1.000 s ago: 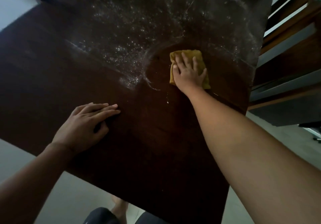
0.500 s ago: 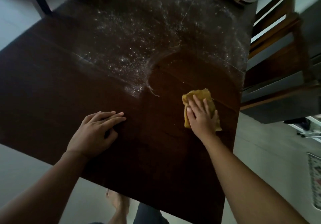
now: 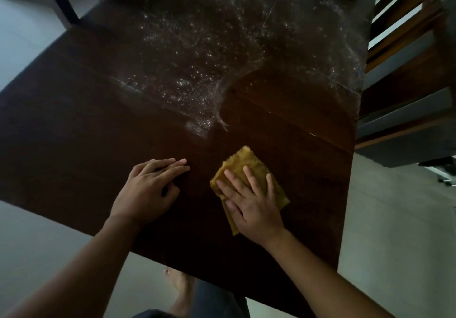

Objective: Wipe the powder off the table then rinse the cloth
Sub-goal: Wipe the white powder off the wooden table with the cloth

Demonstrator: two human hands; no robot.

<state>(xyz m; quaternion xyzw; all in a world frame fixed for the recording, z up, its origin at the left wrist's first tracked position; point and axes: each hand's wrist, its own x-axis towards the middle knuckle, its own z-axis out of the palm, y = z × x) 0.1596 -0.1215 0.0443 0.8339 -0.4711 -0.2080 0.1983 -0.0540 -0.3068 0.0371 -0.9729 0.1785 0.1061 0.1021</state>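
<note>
Yellow cloth (image 3: 244, 161), folded and crumpled, is laid on the near right part of the dark wooden table (image 3: 74, 125). It is pressed flat under the right hand (image 3: 254, 206), whose fingers are stretched straight and slightly spread across it, none curled round the fabric. Just beside the cloth, to its left and apart from it, the left hand (image 3: 148, 189) is rested palm down on the bare wood, its fingers straight and held together. White powder (image 3: 187, 71) is scattered over the far half of the table, well apart from the cloth, and is edged on its right by a curved ridge of powder, beyond which glossy brown wood is seen. A wooden chair (image 3: 407, 71) is drawn up at the table's right side. Pale floor (image 3: 394, 243) is seen round the table, and a bare foot (image 3: 180, 285) is seen below the near edge.
</note>
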